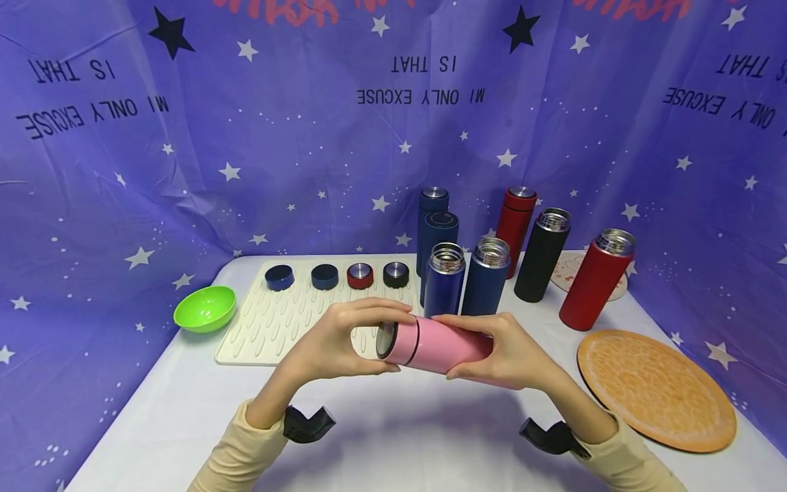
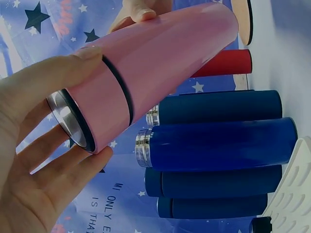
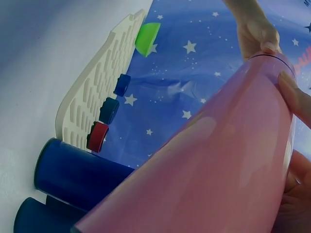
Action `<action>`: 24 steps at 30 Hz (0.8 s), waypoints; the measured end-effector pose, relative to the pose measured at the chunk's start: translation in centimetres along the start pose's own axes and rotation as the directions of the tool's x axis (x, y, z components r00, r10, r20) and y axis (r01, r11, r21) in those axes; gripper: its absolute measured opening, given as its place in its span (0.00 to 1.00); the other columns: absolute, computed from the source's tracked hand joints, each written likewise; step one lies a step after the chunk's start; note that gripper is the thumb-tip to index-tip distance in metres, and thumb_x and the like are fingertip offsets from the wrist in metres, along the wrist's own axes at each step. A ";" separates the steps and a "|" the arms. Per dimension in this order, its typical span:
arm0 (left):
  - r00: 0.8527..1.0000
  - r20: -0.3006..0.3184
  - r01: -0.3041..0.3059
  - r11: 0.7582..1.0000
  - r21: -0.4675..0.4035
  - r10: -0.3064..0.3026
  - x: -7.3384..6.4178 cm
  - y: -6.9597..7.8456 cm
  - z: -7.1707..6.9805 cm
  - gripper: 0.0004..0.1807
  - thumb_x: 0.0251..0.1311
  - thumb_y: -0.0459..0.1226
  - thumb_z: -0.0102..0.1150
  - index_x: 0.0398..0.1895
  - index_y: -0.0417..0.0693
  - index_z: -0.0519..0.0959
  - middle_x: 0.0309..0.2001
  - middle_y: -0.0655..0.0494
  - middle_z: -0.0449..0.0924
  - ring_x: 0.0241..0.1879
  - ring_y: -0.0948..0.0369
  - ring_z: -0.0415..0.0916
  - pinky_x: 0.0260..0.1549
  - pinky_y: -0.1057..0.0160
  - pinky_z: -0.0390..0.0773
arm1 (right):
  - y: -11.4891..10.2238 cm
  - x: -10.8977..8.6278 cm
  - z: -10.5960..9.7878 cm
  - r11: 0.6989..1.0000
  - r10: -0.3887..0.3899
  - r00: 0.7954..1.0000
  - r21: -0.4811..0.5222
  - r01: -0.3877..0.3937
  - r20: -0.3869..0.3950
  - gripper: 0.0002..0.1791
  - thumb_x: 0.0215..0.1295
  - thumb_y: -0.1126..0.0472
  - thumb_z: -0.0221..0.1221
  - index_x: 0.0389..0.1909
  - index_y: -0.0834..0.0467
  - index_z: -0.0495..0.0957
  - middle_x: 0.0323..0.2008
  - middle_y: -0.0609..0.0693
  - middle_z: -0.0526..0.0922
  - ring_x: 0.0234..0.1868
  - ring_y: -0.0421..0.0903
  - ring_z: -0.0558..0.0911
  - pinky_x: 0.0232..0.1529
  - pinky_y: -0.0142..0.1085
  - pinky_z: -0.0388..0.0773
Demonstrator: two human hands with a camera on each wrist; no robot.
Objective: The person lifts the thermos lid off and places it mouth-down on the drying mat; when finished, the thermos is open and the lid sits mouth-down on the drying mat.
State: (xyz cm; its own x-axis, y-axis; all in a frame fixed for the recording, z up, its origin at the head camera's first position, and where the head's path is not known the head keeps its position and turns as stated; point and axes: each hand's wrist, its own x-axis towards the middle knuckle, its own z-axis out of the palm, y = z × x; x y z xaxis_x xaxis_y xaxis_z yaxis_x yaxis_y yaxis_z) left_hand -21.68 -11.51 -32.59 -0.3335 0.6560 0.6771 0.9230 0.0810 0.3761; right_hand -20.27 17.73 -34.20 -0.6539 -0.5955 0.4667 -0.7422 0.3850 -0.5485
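A pink thermos bottle (image 1: 451,347) is held nearly sideways above the table, its lid end to the left and slightly higher. My left hand (image 1: 335,338) grips the lid (image 2: 92,104) between thumb and fingers, and its silver top faces the left palm. Around the pink body my right hand (image 1: 507,352) is curled, thumb below and fingers over the top. A dark ring marks the seam between lid and body. Right behind the bottle stand a glossy blue bottle (image 1: 444,290) and a dark blue bottle (image 1: 486,280), both lidless with steel necks.
On a cream drying mat (image 1: 246,342) several lids sit in a row, among them a red lid (image 1: 360,276) and a black lid (image 1: 396,275). A green bowl (image 1: 205,309) is at left. Lidless black (image 1: 541,260) and red bottles (image 1: 596,283) stand near an orange round mat (image 1: 658,389).
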 end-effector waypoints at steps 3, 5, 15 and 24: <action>1.000 -0.012 0.027 0.999 -0.031 -0.027 -0.1 0.1 0.0 0.34 0.39 0.36 0.80 0.55 0.48 0.79 0.56 0.55 0.78 0.56 0.58 0.75 0.48 0.63 0.80 | -0.2 0.0 0.1 1.000 -0.014 1.000 -0.012 0.014 -0.011 0.37 0.46 0.45 0.75 0.60 0.49 0.77 0.47 0.42 0.84 0.39 0.39 0.81 0.37 0.35 0.81; 0.999 -0.018 0.047 0.997 -0.053 -0.048 -0.1 0.2 0.0 0.34 0.38 0.35 0.80 0.55 0.46 0.79 0.55 0.53 0.78 0.56 0.57 0.75 0.46 0.63 0.81 | -0.4 0.0 0.1 1.000 -0.027 0.999 -0.017 0.026 -0.020 0.37 0.45 0.46 0.75 0.60 0.50 0.77 0.47 0.43 0.84 0.39 0.40 0.81 0.38 0.35 0.82; 0.986 -0.045 0.157 0.983 -0.096 -0.162 -0.2 0.3 0.1 0.34 0.39 0.38 0.80 0.55 0.48 0.79 0.51 0.59 0.81 0.49 0.60 0.79 0.38 0.65 0.83 | -0.9 0.0 0.7 0.997 -0.069 0.996 -0.044 0.066 -0.062 0.38 0.45 0.50 0.76 0.60 0.51 0.76 0.51 0.44 0.82 0.43 0.40 0.82 0.41 0.36 0.82; 0.958 -0.130 0.250 0.967 -0.056 -0.255 -0.2 0.4 0.1 0.31 0.37 0.37 0.80 0.50 0.43 0.81 0.41 0.55 0.84 0.36 0.60 0.81 0.29 0.66 0.84 | -1.3 -0.1 1.3 0.968 -0.183 0.974 -0.199 0.154 -0.137 0.40 0.43 0.55 0.77 0.61 0.54 0.75 0.54 0.47 0.81 0.52 0.46 0.81 0.49 0.42 0.81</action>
State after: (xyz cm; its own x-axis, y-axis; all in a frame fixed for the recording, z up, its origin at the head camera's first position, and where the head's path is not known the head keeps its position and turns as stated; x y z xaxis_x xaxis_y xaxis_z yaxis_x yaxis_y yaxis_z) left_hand -21.22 -11.52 -32.63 -0.5801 0.5103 0.6349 0.7980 0.2001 0.5684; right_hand -19.03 16.32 -34.44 -0.5206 -0.5540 0.6497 -0.8484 0.4213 -0.3205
